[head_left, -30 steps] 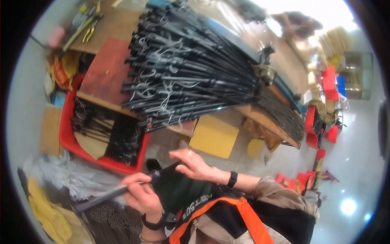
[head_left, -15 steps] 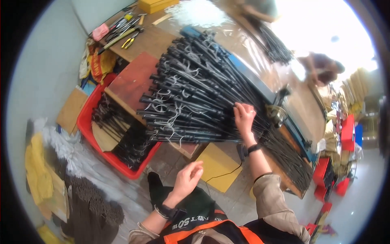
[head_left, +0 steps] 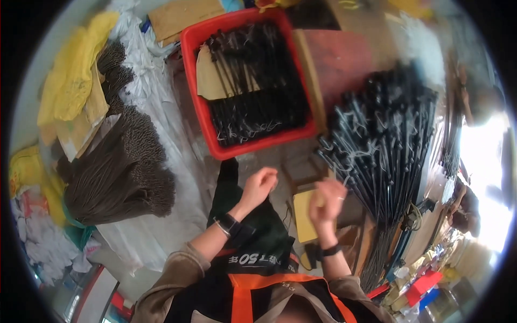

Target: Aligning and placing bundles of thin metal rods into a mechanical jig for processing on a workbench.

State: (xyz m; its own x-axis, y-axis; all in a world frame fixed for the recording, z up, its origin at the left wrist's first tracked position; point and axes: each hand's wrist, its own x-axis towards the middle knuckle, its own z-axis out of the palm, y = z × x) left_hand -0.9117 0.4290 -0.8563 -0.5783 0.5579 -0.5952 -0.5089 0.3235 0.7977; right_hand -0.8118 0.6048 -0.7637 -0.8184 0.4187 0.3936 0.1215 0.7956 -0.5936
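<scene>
CHANGE: right hand (head_left: 327, 198) has left the heap of black rods (head_left: 385, 134) it touched half a second ago, now raised before the chest beside the left hand (head_left: 259, 185) | FINGERS: both loosely curled, holding nothing | CONTAINER: red crate (head_left: 200, 102) holds black rod bundles on cardboard | RODS: long, dark, tied with pale string, right of hands.

- The rectangular plastic crate (head_left: 200, 116) was bright red, and the rods in it (head_left: 258, 97) black.
- My stacked bundle of thin rods (head_left: 382, 140) was black with pale ties.
- The crumpled sacks (head_left: 72, 86) were yellow.
- My vest straps (head_left: 245, 299) were orange.
- My wristbands (head_left: 227, 222) were black.
</scene>
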